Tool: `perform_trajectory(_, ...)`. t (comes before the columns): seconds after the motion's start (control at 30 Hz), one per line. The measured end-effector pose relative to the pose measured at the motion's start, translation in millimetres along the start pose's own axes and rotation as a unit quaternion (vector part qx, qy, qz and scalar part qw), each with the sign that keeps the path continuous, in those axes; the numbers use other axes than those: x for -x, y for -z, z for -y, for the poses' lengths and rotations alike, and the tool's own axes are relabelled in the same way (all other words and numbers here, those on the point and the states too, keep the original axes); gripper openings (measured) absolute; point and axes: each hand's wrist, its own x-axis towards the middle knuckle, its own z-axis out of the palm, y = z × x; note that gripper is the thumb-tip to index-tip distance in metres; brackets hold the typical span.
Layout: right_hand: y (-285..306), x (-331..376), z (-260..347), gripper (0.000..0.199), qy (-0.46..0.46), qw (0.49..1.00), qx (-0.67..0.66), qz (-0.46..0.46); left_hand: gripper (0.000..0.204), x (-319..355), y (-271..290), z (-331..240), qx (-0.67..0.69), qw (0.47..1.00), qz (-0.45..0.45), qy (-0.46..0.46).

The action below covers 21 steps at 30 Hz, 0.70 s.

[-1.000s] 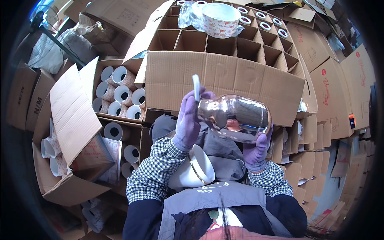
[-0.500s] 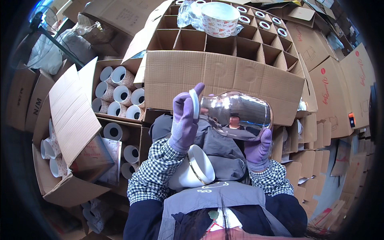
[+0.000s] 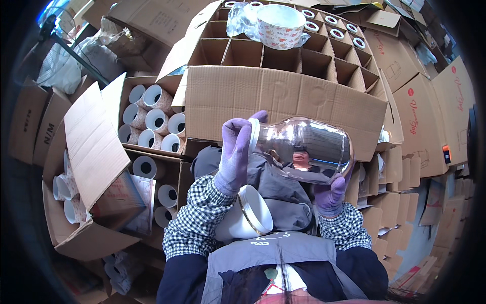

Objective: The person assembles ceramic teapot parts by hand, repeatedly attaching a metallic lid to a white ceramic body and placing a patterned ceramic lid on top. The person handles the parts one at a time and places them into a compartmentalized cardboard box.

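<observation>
A shiny mirrored glass vacuum-flask liner [image 3: 309, 149] lies sideways in front of my chest. My left hand [image 3: 234, 157], in a purple glove, is closed on a white ring [image 3: 254, 136] at the liner's narrow neck. Whether the ring sits around the mouth or only against it, I cannot tell. At the wide base, my gloved right hand [image 3: 330, 195] grips the glass from below, its fingers partly hidden. On my lap leans a white cylindrical jug body [image 3: 248, 215] with a gold band near its open rim.
Ahead stands a large divided carton [image 3: 283, 96] with a patterned tub [image 3: 281, 30] and several white rings on its dividers. Open boxes at left hold patterned cylinders [image 3: 156, 119]. Folded cardboard [image 3: 387, 213] and closed cartons [image 3: 417, 111] are at right; a fan [image 3: 50, 48] is far left.
The gap between ring and neck has closed; the white ring now meets the liner's mouth. The liner and both hands have shifted slightly to the right.
</observation>
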Motion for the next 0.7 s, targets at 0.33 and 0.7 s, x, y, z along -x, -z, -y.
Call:
perform_trajectory(0.33, 3.5, -1.3, 0.8, 0.104, -0.005, 0.999, -0.042, 0.027, 0.051, 11.1, -1.9, -19.5, 0.101, 0.992, 0.074, 0.018)
perform_trajectory(0.7, 1.0, 0.4, 1.8, 0.074, -0.242, 0.932, -0.268, 0.023, 0.066, 12.8, 4.7, -2.8, -0.253, 0.961, 0.111, -0.002)
